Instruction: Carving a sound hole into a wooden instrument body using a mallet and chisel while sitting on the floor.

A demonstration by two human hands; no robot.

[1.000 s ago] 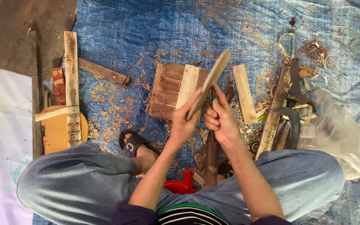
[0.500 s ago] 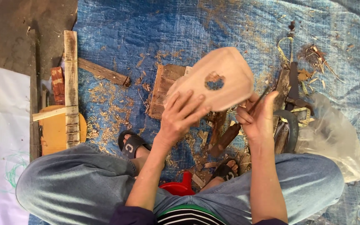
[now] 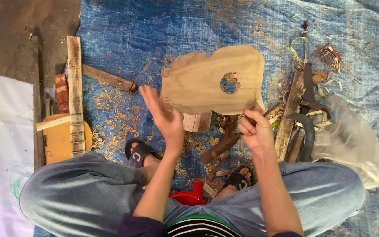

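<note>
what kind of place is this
Most likely an informal woodcarving spot set up on the ground. A blue tarp is strewn with wood shavings, offcut blocks and curved blades, and the right hand holds a flat wooden cutout with a hole in it.

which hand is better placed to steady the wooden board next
Left, probably. The left hand is open, palm beside the wooden board edge. The right hand already grips its lower corner along with a thin tool.
</note>
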